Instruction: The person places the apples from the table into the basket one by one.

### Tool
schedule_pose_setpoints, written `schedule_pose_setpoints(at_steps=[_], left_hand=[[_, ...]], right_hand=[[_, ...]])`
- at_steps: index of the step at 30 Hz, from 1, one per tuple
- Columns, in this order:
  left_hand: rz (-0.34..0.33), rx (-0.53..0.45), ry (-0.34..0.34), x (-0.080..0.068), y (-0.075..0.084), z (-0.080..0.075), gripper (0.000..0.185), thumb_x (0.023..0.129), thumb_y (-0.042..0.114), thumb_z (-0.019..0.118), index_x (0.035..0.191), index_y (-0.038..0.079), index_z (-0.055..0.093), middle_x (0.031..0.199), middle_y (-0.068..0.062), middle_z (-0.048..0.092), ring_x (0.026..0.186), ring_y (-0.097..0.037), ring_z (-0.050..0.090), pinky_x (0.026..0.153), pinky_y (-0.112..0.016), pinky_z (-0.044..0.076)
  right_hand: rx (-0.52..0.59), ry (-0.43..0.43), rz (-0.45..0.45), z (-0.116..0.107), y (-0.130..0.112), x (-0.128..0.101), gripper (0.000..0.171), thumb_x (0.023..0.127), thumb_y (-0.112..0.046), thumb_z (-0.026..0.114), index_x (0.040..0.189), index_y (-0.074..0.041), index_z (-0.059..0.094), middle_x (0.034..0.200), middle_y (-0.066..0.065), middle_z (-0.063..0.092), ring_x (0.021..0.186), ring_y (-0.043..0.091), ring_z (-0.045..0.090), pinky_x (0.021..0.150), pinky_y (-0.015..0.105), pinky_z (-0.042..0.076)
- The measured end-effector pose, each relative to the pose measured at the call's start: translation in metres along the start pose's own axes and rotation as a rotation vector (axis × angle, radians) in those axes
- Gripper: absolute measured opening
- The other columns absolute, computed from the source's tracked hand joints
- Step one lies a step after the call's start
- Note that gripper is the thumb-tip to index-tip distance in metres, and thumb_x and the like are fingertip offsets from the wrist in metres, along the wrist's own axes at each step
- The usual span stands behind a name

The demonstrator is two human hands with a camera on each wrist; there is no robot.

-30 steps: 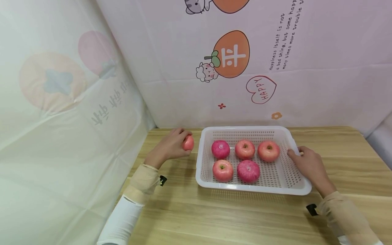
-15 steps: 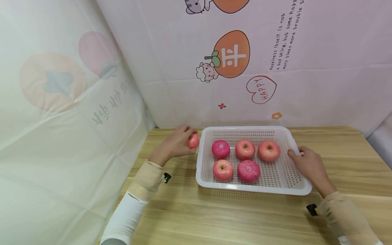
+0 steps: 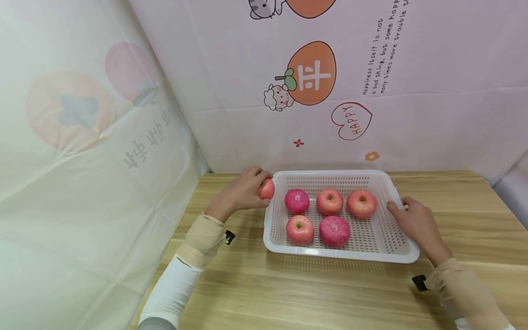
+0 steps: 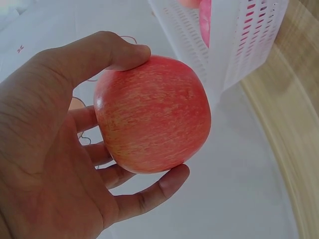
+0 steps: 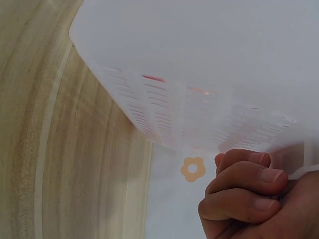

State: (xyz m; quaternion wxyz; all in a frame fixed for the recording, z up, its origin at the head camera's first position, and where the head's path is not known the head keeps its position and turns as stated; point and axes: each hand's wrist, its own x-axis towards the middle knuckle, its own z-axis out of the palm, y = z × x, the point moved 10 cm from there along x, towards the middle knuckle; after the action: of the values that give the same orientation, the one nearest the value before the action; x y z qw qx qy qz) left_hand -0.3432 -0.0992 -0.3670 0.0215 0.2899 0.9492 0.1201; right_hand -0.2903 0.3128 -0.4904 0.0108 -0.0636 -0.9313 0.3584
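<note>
My left hand (image 3: 244, 190) holds a red apple (image 3: 267, 189) at the left rim of a white plastic basket. In the left wrist view, the thumb lies on one side of this streaked apple (image 4: 152, 114) and the fingers curl round the other. Inside the basket (image 3: 342, 256) sit three light red apples, one of them at the front left (image 3: 299, 230), and two deep pink ones, the front one (image 3: 334, 231) with a pale spot on top. My right hand (image 3: 416, 224) grips the basket's right rim, its fingers curled in the right wrist view.
The basket stands on a wooden table (image 3: 313, 293). A white printed cloth (image 3: 247, 133) hangs behind the table, and another cloth (image 3: 82, 206) hangs along its left side. Inside the basket, the front right floor (image 3: 367, 239) shows bare mesh.
My left hand has moved right and slightly away from me with the apple, from beside the basket to its left rim. The right hand and the basket have stayed in place.
</note>
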Motion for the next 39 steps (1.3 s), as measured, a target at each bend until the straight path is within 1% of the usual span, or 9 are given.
schedule_pose_setpoints(at_steps=[8, 13, 22, 29, 33, 39], left_hand=[[-0.003, 0.024, -0.022, 0.005, 0.007, 0.0, 0.065, 0.084, 0.032, 0.083, 0.143, 0.016, 0.061, 0.138, -0.004, 0.056, 0.121, -0.021, 0.053, 0.093, -0.036, 0.057], [-0.005, 0.009, -0.025, 0.008, 0.013, 0.0, 0.067, 0.084, 0.033, 0.082, 0.145, 0.017, 0.06, 0.138, -0.002, 0.055, 0.121, -0.019, 0.052, 0.091, -0.036, 0.058], [0.034, 0.01, -0.045, 0.012, 0.027, 0.001, 0.067, 0.085, 0.033, 0.082, 0.145, 0.017, 0.059, 0.139, -0.005, 0.054, 0.123, -0.021, 0.051, 0.094, -0.037, 0.058], [0.066, 0.03, -0.036, 0.017, 0.037, 0.003, 0.065, 0.085, 0.034, 0.083, 0.143, 0.018, 0.06, 0.138, -0.003, 0.055, 0.124, -0.021, 0.051, 0.095, -0.036, 0.057], [0.079, 0.042, -0.043, 0.021, 0.042, 0.004, 0.065, 0.085, 0.035, 0.083, 0.143, 0.018, 0.06, 0.139, -0.004, 0.054, 0.125, -0.021, 0.051, 0.097, -0.037, 0.057], [0.086, 0.049, -0.06, 0.026, 0.047, 0.008, 0.066, 0.086, 0.037, 0.082, 0.145, 0.02, 0.059, 0.142, -0.002, 0.053, 0.127, -0.019, 0.05, 0.097, -0.036, 0.057]], right_hand=[[-0.003, 0.007, 0.005, -0.001, 0.0, -0.001, 0.068, 0.11, -0.045, 0.047, 0.134, 0.019, 0.053, 0.117, 0.041, 0.065, 0.083, 0.032, 0.069, 0.06, 0.032, 0.051], [-0.008, 0.005, 0.009, -0.001, 0.0, -0.001, 0.069, 0.11, -0.045, 0.047, 0.134, 0.019, 0.053, 0.118, 0.041, 0.065, 0.084, 0.032, 0.069, 0.06, 0.031, 0.051], [-0.01, 0.006, 0.008, -0.001, 0.0, -0.001, 0.071, 0.11, -0.045, 0.047, 0.135, 0.02, 0.052, 0.12, 0.042, 0.064, 0.086, 0.034, 0.07, 0.061, 0.031, 0.052], [-0.021, 0.013, 0.003, -0.001, 0.0, -0.001, 0.071, 0.11, -0.045, 0.047, 0.136, 0.02, 0.052, 0.125, 0.045, 0.061, 0.089, 0.037, 0.07, 0.062, 0.03, 0.051], [-0.015, 0.0, 0.012, -0.001, 0.002, -0.001, 0.072, 0.11, -0.046, 0.046, 0.137, 0.02, 0.051, 0.124, 0.044, 0.061, 0.087, 0.035, 0.07, 0.061, 0.031, 0.052], [-0.013, 0.002, 0.008, 0.0, 0.002, 0.001, 0.072, 0.11, -0.046, 0.047, 0.137, 0.02, 0.051, 0.121, 0.043, 0.063, 0.082, 0.031, 0.07, 0.06, 0.031, 0.053]])
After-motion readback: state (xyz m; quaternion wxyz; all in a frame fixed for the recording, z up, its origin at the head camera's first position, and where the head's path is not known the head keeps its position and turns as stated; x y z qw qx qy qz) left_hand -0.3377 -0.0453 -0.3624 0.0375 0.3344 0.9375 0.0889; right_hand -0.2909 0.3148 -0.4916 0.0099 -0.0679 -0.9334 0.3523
